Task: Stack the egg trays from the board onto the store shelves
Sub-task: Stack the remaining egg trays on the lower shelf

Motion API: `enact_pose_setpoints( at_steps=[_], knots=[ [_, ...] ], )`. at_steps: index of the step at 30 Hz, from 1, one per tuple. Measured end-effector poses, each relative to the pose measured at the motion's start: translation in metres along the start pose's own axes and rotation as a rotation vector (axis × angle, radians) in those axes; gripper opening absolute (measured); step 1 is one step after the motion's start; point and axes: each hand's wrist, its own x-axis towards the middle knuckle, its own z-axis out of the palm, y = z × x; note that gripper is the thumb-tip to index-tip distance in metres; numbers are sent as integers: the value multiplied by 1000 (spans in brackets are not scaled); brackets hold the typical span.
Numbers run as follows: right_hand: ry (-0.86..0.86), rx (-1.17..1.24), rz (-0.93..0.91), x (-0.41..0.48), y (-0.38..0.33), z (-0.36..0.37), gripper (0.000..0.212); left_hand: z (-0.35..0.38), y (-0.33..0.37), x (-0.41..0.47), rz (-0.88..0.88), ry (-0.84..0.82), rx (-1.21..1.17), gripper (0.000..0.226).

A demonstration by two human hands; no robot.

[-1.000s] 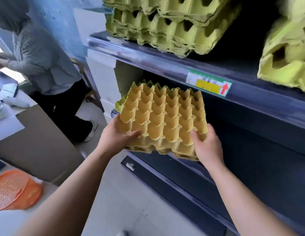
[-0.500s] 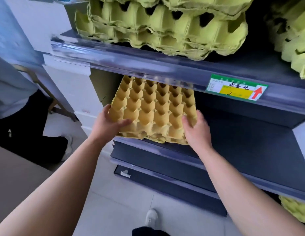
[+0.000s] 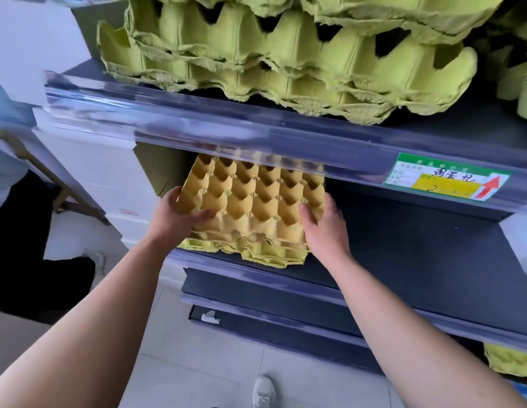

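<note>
An orange-yellow egg tray [image 3: 250, 201] sits on the middle dark shelf [image 3: 403, 260], on top of a yellow-green tray [image 3: 265, 254] whose front edge sticks out below it. My left hand [image 3: 177, 216] grips the tray's left front corner, thumb on top. My right hand [image 3: 324, 225] holds its right front edge, fingers curled over the rim. The tray's far end is hidden under the upper shelf's clear front strip [image 3: 227, 125].
A stack of green egg trays [image 3: 286, 54] fills the upper shelf, with more green trays [image 3: 518, 69] at the right. A price label [image 3: 444, 181] hangs on the strip. Yellow trays [image 3: 509, 360] lie on the bottom shelf. A person's dark trousers [image 3: 24, 245] are at the left.
Both hands have pushed the orange tray further in and down onto the middle shelf, where it now rests on the yellow-green tray. The view has moved closer to the shelves.
</note>
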Motion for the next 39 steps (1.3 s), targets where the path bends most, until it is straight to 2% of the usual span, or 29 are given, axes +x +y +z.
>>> enact_pose_setpoints(
  at_steps=[3, 7, 9, 11, 15, 20, 23, 28, 36, 39],
  knots=[
    [17, -16, 10, 0, -2, 1, 74, 0, -1, 0, -6, -15, 2, 65],
    [43, -64, 36, -3, -6, 1, 70, -4, -1, -1, 64, 2, 193, 66],
    [67, -104, 52, -7, -8, -1, 68, -6, 3, -5, 73, -6, 240, 73],
    [117, -135, 53, -17, -13, -5, 66, -9, 5, -7, 143, 31, 379, 76],
    [232, -198, -15, -51, -15, -19, 52, -9, 12, -24, 380, 76, 583, 61],
    [332, -262, -45, -120, 5, -38, 41, 21, 24, -69, 725, -153, 649, 48],
    [417, -273, -14, -164, 26, -52, 34, 52, 26, -103, 859, -316, 665, 47],
    [499, -298, 91, -231, 72, -87, 29, 112, 32, -159, 1050, -489, 701, 37],
    [612, -370, 311, -309, 171, -172, 29, 239, 51, -258, 1198, -705, 746, 30],
    [634, -372, 384, -328, 220, -216, 31, 301, 67, -302, 1233, -749, 711, 36]
  ],
)
